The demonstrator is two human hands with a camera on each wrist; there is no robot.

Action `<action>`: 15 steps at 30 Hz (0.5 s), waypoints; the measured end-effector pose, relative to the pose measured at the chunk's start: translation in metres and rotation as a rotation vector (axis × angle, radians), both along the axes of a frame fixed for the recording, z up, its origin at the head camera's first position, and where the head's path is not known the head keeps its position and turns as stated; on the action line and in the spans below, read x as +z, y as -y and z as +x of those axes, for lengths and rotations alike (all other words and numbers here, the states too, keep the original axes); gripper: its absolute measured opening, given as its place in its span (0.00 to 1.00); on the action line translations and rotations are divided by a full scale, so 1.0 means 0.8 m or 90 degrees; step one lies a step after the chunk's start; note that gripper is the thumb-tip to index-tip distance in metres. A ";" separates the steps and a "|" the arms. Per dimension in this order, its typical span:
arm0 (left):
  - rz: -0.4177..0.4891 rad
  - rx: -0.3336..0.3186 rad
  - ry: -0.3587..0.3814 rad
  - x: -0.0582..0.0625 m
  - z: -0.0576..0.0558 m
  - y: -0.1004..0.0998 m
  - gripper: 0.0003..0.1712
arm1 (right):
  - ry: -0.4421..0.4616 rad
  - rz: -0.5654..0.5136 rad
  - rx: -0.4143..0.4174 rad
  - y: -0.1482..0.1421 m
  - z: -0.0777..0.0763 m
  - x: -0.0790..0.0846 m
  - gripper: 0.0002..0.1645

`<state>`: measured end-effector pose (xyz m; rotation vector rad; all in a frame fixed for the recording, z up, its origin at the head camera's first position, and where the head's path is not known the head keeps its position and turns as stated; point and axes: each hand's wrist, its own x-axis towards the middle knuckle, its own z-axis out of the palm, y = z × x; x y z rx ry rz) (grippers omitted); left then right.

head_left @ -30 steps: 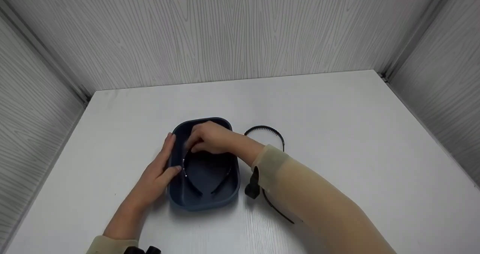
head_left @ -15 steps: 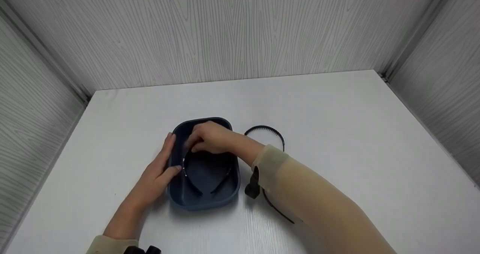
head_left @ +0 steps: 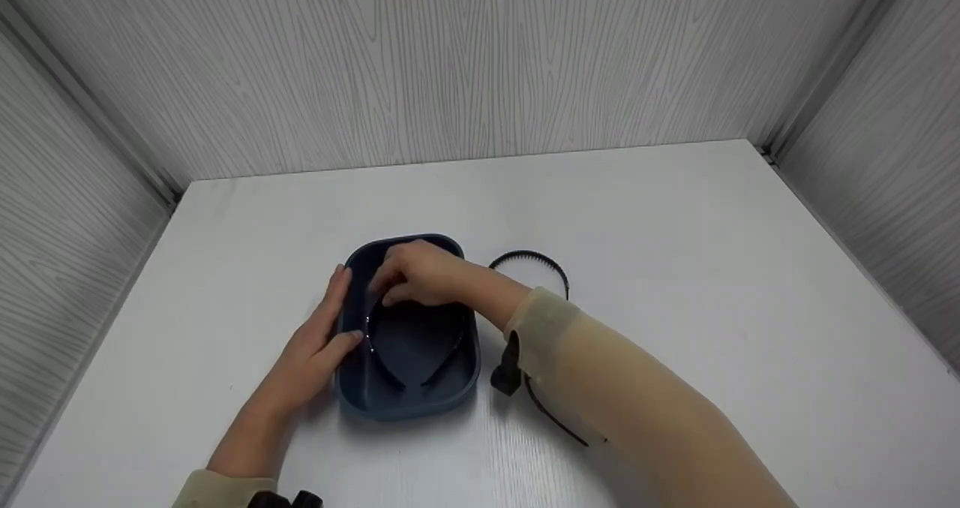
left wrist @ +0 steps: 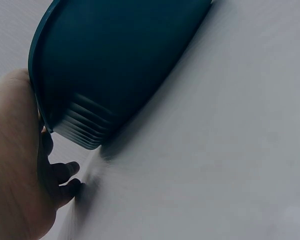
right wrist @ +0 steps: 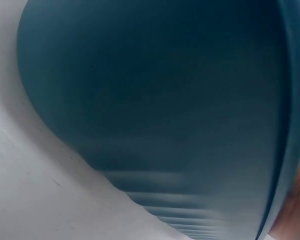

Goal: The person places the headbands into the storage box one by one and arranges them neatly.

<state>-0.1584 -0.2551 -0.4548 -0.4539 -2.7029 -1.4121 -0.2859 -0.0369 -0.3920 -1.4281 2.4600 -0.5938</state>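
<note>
A dark blue rectangular box [head_left: 409, 409] with rounded corners stands on the white table. My left hand [head_left: 315, 347] holds it by the left side, thumb over the rim and fingers along the outer wall. Reaching in from the right, my right hand [head_left: 424, 272] pinches a dark headband [head_left: 386, 373] at its curved part, which the hand partly hides. Both headband ends point toward me inside the box. The left wrist view has the box's ribbed outer wall [left wrist: 115, 55] beside the hand. Only the outer wall [right wrist: 140, 100] fills most of the right wrist view.
Right of the box, a second black headband [head_left: 529, 254] with comb teeth lies on the table, partly covered by my right forearm. Grey wood-grain panels [head_left: 480, 58] rise at the back and both sides of the white table [head_left: 675, 223].
</note>
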 end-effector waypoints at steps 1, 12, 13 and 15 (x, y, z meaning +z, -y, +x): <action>0.002 -0.001 0.000 0.000 0.000 0.000 0.45 | 0.003 -0.001 -0.005 0.000 0.000 0.001 0.16; 0.015 -0.013 -0.008 0.001 -0.001 0.000 0.46 | 0.032 -0.083 -0.030 -0.014 -0.001 0.026 0.19; 0.013 -0.013 -0.008 0.001 -0.001 0.000 0.46 | 0.034 -0.095 -0.032 -0.017 -0.002 0.029 0.19; 0.008 -0.013 -0.008 0.001 -0.002 0.000 0.46 | 0.038 -0.117 -0.037 -0.023 -0.003 0.035 0.19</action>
